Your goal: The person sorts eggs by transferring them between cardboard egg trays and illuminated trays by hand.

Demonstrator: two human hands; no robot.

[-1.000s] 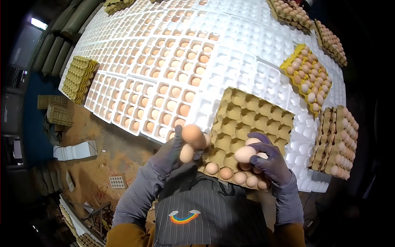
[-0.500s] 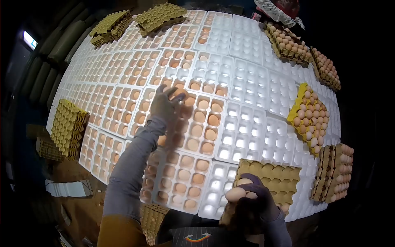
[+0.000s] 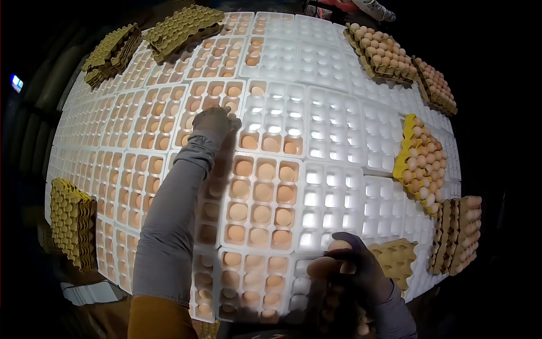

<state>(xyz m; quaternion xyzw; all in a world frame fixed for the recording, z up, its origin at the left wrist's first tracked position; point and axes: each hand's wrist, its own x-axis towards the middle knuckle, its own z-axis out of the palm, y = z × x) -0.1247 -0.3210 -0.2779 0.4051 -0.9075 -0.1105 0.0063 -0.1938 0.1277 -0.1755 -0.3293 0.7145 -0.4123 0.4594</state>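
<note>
I see the white trays (image 3: pixel 169 121) left of and beneath the left hand (image 3: pixel 213 121) mostly filled w/ brown eggs, and that hand is stretched far out, fingers curled down over a cell at the fill edge; can't tell if an egg is under them. Beyond its fingertips to the right, the lit white trays (image 3: pixel 339 141) sit mostly empty, so by my read approx. half is left to do. Right hand (image 3: pixel 353 271) stays low near my body, fingers closed round a clutch of eggs (image 3: pixel 324 266), w/ the cardboard tray (image 3: pixel 398 260) just right of it and more full cartons (image 3: pixel 420 164) further right.
</note>
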